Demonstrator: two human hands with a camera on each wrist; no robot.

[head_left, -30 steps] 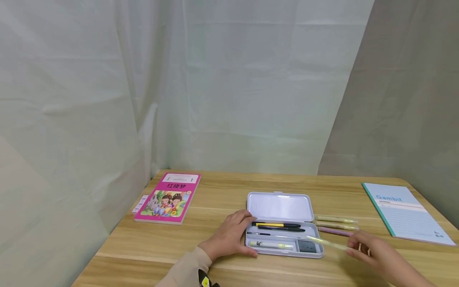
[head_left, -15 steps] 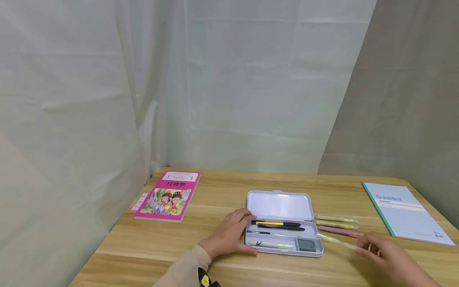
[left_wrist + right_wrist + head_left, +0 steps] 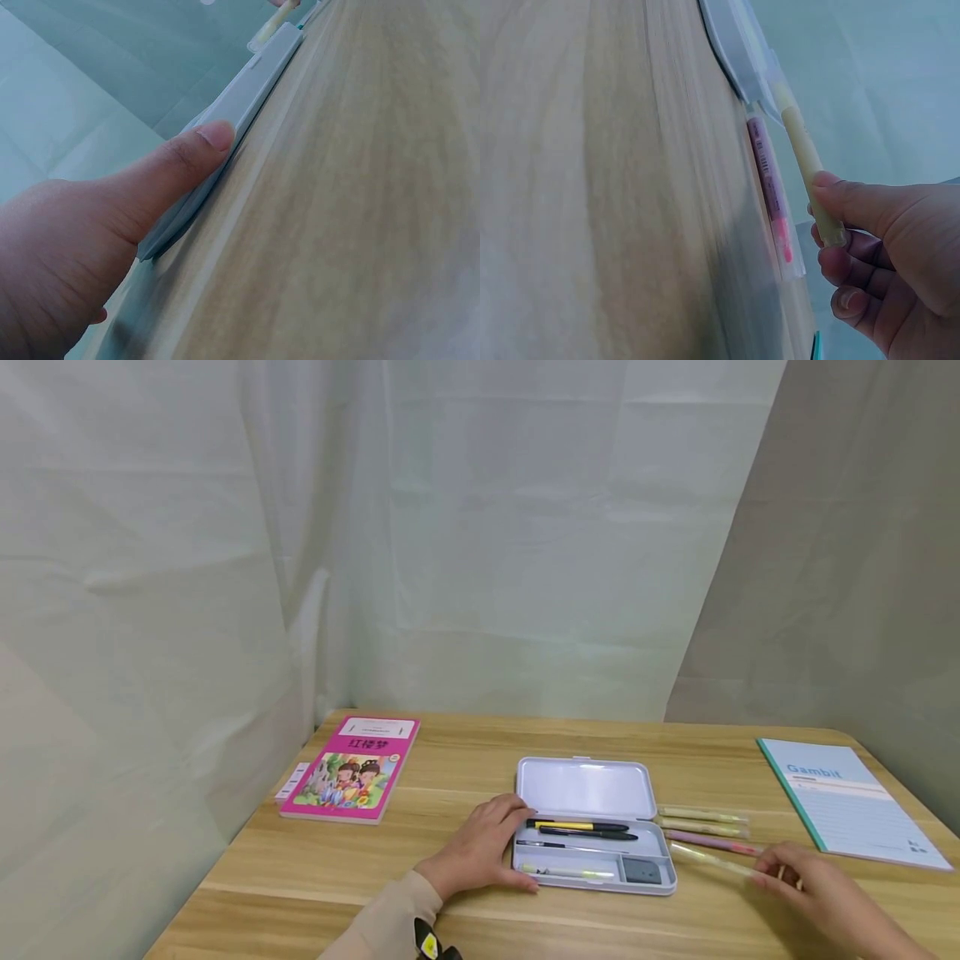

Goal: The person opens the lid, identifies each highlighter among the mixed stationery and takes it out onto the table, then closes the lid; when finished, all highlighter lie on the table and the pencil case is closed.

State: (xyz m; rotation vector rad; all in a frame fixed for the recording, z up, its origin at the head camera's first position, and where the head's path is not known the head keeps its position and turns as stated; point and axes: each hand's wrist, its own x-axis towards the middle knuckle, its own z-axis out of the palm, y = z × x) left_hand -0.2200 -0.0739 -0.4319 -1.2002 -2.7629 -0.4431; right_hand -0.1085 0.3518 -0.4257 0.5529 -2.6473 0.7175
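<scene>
An open white pencil case (image 3: 585, 789) lies on the table, its lid folded back. Round its left end my left hand (image 3: 480, 847) holds it, thumb along the front side, as the left wrist view also shows. Inside are black pens (image 3: 588, 834), one with yellow on it, a thin clear-and-black pen, a pale pen in the front compartment and a dark grey eraser (image 3: 641, 871). My right hand (image 3: 806, 885) pinches a pale yellow highlighter (image 3: 802, 146) between thumb and fingers, just right of the case. Its far end points toward the case.
Beside the case's right end lie two pale yellow highlighters (image 3: 701, 822) and a pink-purple highlighter (image 3: 769, 187). A pink book (image 3: 352, 777) rests at the table's left, over a white slip. At the right lies a notebook (image 3: 855, 806). Pale curtains hang behind the table.
My right hand has moved right with the yellow highlighter, whose tip has gone from over the eraser compartment to outside the case's right edge. The left hand has stayed on the case.
</scene>
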